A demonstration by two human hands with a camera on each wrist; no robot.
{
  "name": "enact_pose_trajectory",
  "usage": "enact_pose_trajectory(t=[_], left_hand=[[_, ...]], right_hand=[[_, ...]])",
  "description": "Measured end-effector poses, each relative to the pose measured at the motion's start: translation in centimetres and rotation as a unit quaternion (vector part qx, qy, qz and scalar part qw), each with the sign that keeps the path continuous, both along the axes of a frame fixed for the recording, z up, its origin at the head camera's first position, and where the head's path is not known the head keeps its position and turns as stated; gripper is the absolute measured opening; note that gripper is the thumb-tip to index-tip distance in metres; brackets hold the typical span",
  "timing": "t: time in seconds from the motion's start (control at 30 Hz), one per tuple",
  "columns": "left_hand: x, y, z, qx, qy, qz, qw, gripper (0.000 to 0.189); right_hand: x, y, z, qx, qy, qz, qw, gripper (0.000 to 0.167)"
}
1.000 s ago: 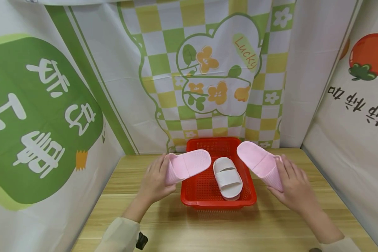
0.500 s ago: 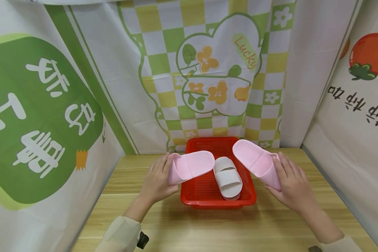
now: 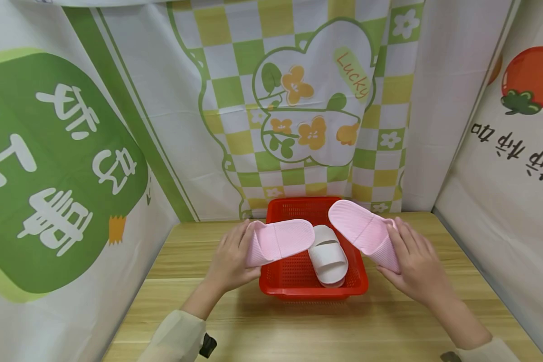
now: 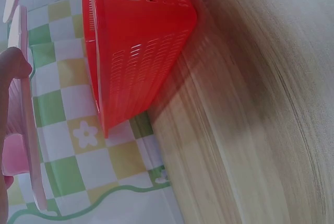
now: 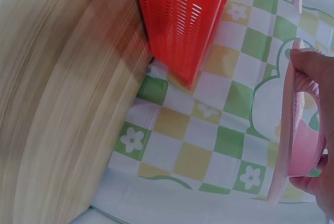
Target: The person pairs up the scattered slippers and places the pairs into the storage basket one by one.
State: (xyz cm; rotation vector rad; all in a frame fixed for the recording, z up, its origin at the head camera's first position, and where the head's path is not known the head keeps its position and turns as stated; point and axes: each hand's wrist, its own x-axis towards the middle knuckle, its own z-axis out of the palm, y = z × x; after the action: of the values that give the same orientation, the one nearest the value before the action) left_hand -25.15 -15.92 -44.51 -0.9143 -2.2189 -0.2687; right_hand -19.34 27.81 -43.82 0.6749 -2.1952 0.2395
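My left hand grips a pink slipper by its strap end, the sole pointing right over the red basket. In my right hand is the other pink slipper, tilted with its free end up and to the left over the basket's right rim. White slippers lie in the basket, the upper one covering most of whatever is beneath it. Seen from the left wrist, the pink slipper is edge-on, held above table height. The right wrist view shows its slipper edge-on too, thumb on the sole.
The basket stands on a wooden table against a checked cloth backdrop. Printed cloth walls rise along the left and right sides of the table.
Both hands have moved inward: the left slipper has shifted right and now overlaps the white slipper's edge in view, and the right slipper has shifted left. The basket has stayed put.
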Motion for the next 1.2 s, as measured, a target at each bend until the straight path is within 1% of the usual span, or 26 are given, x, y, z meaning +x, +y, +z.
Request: enact_pose_trajectory(t=[0.3,0.57,0.77,0.97,1.2], left_hand=[[-0.1,0.2,-0.1,-0.014,-0.008,0.000,0.9999,0.099],[0.0,0.7,0.1,-0.013,0.008,-0.013,0.9998,0.097],[0.1,0.9,0.1,-0.021,0.006,-0.022,0.9995,0.095],[0.1,1.0,0.2,-0.029,0.002,-0.031,0.9991,0.097],[0.1,1.3,0.5,-0.037,0.002,-0.047,0.9982,0.098]], right_hand=[[0.1,-0.6,0.7,0.005,0.003,0.014,0.9999,0.085],[0.0,-1.4,1.0,-0.004,0.038,0.033,0.9987,0.082],[0.1,-1.7,1.0,0.000,0.034,0.033,0.9989,0.082],[0.2,-2.0,1.3,0.010,0.031,0.047,0.9983,0.080],[0.6,-2.4,1.9,0.037,-0.003,0.058,0.9976,0.082]])
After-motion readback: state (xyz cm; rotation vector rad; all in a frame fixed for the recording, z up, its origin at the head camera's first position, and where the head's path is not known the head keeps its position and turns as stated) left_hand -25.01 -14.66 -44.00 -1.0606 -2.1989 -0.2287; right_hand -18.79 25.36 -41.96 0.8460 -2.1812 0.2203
